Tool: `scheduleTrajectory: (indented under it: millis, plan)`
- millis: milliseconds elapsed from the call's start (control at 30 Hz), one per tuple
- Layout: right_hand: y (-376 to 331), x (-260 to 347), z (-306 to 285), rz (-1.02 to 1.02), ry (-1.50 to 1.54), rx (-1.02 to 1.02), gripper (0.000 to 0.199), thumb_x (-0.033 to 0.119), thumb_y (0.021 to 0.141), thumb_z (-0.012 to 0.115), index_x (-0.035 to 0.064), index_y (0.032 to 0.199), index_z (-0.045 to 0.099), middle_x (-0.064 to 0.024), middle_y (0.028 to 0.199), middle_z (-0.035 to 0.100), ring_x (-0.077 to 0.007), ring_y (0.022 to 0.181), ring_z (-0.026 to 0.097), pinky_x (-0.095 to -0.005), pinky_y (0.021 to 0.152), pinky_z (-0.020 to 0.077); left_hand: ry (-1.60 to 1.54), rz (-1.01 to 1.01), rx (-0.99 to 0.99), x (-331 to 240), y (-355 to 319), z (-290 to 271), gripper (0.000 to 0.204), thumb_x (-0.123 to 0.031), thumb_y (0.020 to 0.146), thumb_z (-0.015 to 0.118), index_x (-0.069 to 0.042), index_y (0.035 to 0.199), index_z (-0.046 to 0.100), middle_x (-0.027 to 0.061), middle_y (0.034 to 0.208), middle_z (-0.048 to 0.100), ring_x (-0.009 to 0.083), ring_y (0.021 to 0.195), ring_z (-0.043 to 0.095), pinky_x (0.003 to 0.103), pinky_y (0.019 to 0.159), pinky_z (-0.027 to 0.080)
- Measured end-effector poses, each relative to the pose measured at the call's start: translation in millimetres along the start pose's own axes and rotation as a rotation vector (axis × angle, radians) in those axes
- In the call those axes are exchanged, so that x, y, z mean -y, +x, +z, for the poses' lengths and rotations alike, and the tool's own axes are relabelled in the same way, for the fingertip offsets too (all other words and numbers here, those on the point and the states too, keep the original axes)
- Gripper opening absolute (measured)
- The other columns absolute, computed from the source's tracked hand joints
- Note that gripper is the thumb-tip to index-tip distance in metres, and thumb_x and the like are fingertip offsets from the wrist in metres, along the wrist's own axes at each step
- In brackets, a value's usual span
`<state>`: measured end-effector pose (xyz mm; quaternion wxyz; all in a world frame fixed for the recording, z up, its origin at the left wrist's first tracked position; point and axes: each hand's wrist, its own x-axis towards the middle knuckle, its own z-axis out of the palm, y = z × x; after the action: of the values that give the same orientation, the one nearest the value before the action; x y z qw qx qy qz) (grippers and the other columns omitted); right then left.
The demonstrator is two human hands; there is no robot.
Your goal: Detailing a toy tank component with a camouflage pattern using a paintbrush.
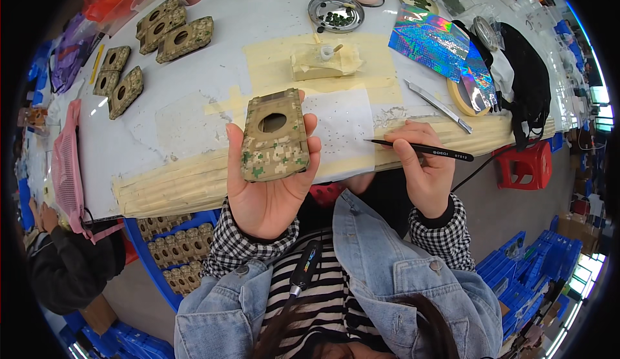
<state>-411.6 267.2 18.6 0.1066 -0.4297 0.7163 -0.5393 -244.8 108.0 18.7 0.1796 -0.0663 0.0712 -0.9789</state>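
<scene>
My left hand (268, 184) holds up a flat camouflage-patterned piece (274, 136) with a round hole near its top, gripped between thumb and fingers above the table's front edge. To the right, my right hand (423, 165) grips black tweezers (420, 149) whose tip points left onto a white sheet (342, 120) lying on the table. The hands are apart, with the sheet between them.
Several more camouflage pieces (171, 32) lie at the table's far left, and others fill a blue bin (177, 252) below. A metal dish (336, 11), holographic foil (433, 42), a craft knife (439, 105), a tape roll (468, 97) and black fabric (526, 81) sit right. Another person (64, 255) sits at left.
</scene>
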Motion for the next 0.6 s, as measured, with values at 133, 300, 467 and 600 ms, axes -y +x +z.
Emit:
scheduleTrajectory:
  millis: [133, 300, 467, 600]
  plan:
    - [-0.4, 0.0, 0.5, -0.001, 0.008, -0.009, 0.009, 0.004, 0.083, 0.064, -0.0003, 0.089, 0.067, -0.0106, 0.089, 0.062, -0.0209, 0.087, 0.057, -0.0302, 0.076, 0.0453, -0.007, 0.001, 0.003, 0.1, 0.2, 0.0, 0.076, -0.05, 0.094, 0.038, -0.004, 0.145, 0.006, 0.0227, 0.135, 0.037, 0.0339, 0.118, 0.048, 0.041, 0.102, 0.043]
    - [-0.2, -0.2, -0.3, -0.021, -0.022, -0.001, 0.009, 0.004, 0.083, 0.065, -0.0002, 0.089, 0.068, -0.0108, 0.089, 0.062, -0.0213, 0.088, 0.057, -0.0306, 0.076, 0.0454, -0.014, -0.001, 0.004, 0.3, 0.0, 0.3, 0.076, -0.05, 0.094, 0.038, -0.004, 0.145, 0.005, 0.0229, 0.135, 0.037, 0.0342, 0.118, 0.048, 0.041, 0.102, 0.043]
    - [-0.1, 0.2, -0.3, -0.021, -0.022, -0.004, 0.008, 0.004, 0.082, 0.065, 0.0, 0.089, 0.068, -0.0107, 0.088, 0.063, -0.0223, 0.089, 0.057, -0.0315, 0.078, 0.045, -0.009, -0.013, 0.019, -1.7, -0.3, -2.0, 0.085, -0.046, 0.092, 0.049, -0.006, 0.145, -0.005, 0.0226, 0.135, 0.033, 0.0333, 0.117, 0.047, 0.04, 0.103, 0.042]
    - [-0.4, -0.6, -0.5, -0.021, -0.019, 0.0, 0.008, 0.003, 0.082, 0.065, 0.0, 0.089, 0.068, -0.0104, 0.087, 0.063, -0.0229, 0.09, 0.056, -0.0323, 0.08, 0.0446, -0.006, -0.013, 0.016, -1.7, -0.3, -1.9, 0.085, -0.046, 0.092, 0.049, -0.006, 0.145, -0.005, 0.0225, 0.135, 0.033, 0.0329, 0.117, 0.047, 0.04, 0.103, 0.042]
